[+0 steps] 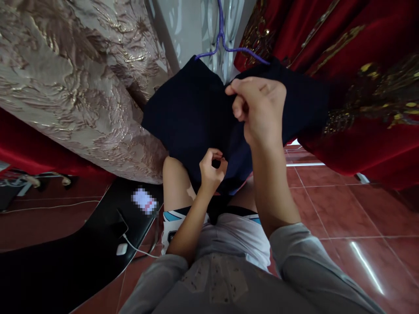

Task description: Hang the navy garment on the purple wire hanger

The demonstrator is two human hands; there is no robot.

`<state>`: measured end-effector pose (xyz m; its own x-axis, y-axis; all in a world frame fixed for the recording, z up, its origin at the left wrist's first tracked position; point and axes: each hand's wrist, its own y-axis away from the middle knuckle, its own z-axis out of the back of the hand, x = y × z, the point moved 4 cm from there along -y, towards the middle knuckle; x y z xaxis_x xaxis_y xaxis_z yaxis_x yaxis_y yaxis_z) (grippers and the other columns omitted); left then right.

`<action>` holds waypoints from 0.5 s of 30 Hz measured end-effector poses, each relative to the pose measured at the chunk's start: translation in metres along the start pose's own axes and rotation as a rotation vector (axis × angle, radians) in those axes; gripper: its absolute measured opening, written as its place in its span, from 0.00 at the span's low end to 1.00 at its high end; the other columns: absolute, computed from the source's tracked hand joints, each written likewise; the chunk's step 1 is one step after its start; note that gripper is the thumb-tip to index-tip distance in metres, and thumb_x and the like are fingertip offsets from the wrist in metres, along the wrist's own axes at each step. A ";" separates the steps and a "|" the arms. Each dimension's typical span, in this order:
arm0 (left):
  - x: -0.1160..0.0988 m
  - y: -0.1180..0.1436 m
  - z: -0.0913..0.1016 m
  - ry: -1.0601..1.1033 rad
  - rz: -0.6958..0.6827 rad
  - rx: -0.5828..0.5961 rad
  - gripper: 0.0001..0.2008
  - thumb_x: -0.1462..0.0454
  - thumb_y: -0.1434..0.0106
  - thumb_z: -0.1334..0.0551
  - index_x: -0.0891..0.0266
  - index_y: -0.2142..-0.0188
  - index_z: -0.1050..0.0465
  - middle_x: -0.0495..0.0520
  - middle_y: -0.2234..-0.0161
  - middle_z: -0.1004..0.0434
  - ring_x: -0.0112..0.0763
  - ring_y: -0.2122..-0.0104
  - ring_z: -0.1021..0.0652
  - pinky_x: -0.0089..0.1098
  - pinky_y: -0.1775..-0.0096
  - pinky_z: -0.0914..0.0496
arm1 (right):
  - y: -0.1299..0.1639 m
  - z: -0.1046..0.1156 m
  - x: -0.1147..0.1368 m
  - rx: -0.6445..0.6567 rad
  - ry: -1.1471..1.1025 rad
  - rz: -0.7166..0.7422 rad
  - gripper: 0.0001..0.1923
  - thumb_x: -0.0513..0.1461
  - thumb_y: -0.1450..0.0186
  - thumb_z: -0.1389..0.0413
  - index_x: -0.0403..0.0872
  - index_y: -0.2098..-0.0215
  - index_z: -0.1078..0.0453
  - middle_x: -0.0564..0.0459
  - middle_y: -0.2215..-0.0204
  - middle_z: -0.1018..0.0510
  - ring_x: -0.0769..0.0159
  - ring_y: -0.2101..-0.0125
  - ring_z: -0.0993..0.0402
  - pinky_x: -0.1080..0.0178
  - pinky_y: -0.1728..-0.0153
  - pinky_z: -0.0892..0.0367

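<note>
A dark navy short-sleeved shirt (186,104) hangs from a purple hanger (221,41) in front of me, its lower part reaching down between my knees. My right hand (262,102) is raised at the shirt's neckline, thumb and fingers closed in a pinch. Lower down, over the front of the shirt, my left hand (213,168) has its thumb and fingertips brought together in a ring. Whatever lies between the fingertips of either hand is too small or dark to make out.
Beige embossed fabric with metallic thread (81,87) hangs on the left, red gold-trimmed cloth (360,96) on the right. A black bench (75,244) holds a blurred lit phone (144,200), a dark device (121,226) on a white cable, and a white case (121,249). Red tiles (343,209) cover the floor.
</note>
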<state>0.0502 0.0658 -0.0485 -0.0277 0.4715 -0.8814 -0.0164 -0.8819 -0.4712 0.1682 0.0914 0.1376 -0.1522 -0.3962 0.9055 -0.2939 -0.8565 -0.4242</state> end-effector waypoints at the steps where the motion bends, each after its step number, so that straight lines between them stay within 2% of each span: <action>1: -0.006 -0.005 -0.001 0.004 -0.018 0.041 0.12 0.71 0.41 0.35 0.59 0.58 0.29 0.48 0.68 0.25 0.29 0.68 0.22 0.31 0.60 0.27 | -0.003 -0.001 0.004 0.009 -0.002 0.005 0.14 0.43 0.26 0.44 0.49 0.70 0.27 0.57 0.84 0.32 0.72 0.84 0.39 0.64 0.80 0.42; 4: -0.039 -0.031 0.007 0.038 -0.096 0.139 0.17 0.69 0.35 0.35 0.58 0.48 0.29 0.51 0.63 0.21 0.31 0.63 0.19 0.34 0.54 0.24 | 0.000 0.002 0.004 0.021 -0.069 -0.034 0.14 0.36 0.27 0.45 0.48 0.71 0.28 0.59 0.85 0.32 0.73 0.86 0.41 0.65 0.83 0.47; 6: -0.070 -0.056 0.020 0.061 -0.182 0.091 0.18 0.67 0.32 0.34 0.57 0.44 0.29 0.52 0.59 0.21 0.33 0.58 0.19 0.35 0.51 0.25 | 0.006 0.005 0.001 0.030 -0.115 -0.049 0.15 0.32 0.28 0.46 0.46 0.73 0.29 0.60 0.86 0.33 0.77 0.87 0.43 0.67 0.84 0.50; 9: -0.108 -0.098 0.036 0.094 -0.211 0.025 0.13 0.63 0.33 0.30 0.59 0.50 0.25 0.53 0.58 0.25 0.39 0.51 0.20 0.39 0.48 0.25 | 0.010 0.006 0.002 0.074 -0.134 -0.001 0.15 0.33 0.27 0.46 0.45 0.73 0.30 0.62 0.86 0.34 0.79 0.87 0.43 0.70 0.83 0.49; 11: -0.124 -0.117 0.038 0.096 -0.209 0.032 0.10 0.62 0.34 0.28 0.61 0.57 0.24 0.53 0.59 0.27 0.42 0.49 0.21 0.41 0.48 0.25 | 0.010 0.005 0.001 0.095 -0.135 0.038 0.14 0.37 0.27 0.46 0.45 0.72 0.30 0.63 0.85 0.35 0.80 0.86 0.43 0.71 0.82 0.49; 13: -0.134 -0.124 0.034 0.063 -0.224 0.069 0.09 0.61 0.34 0.28 0.62 0.61 0.25 0.53 0.60 0.27 0.44 0.48 0.22 0.42 0.47 0.25 | 0.011 0.002 -0.006 0.083 -0.105 0.051 0.14 0.41 0.27 0.45 0.46 0.71 0.31 0.62 0.84 0.37 0.79 0.85 0.42 0.71 0.81 0.47; 15: -0.139 -0.120 0.032 0.026 -0.244 0.082 0.10 0.61 0.34 0.28 0.62 0.63 0.26 0.53 0.60 0.27 0.44 0.47 0.22 0.44 0.44 0.26 | 0.016 0.000 -0.021 0.025 -0.031 0.047 0.15 0.44 0.27 0.44 0.47 0.71 0.33 0.61 0.83 0.38 0.77 0.83 0.40 0.70 0.79 0.45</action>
<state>0.0241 0.1064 0.1314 0.0129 0.6688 -0.7433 -0.1010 -0.7387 -0.6664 0.1667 0.0858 0.1117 -0.1357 -0.4460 0.8847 -0.2634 -0.8446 -0.4662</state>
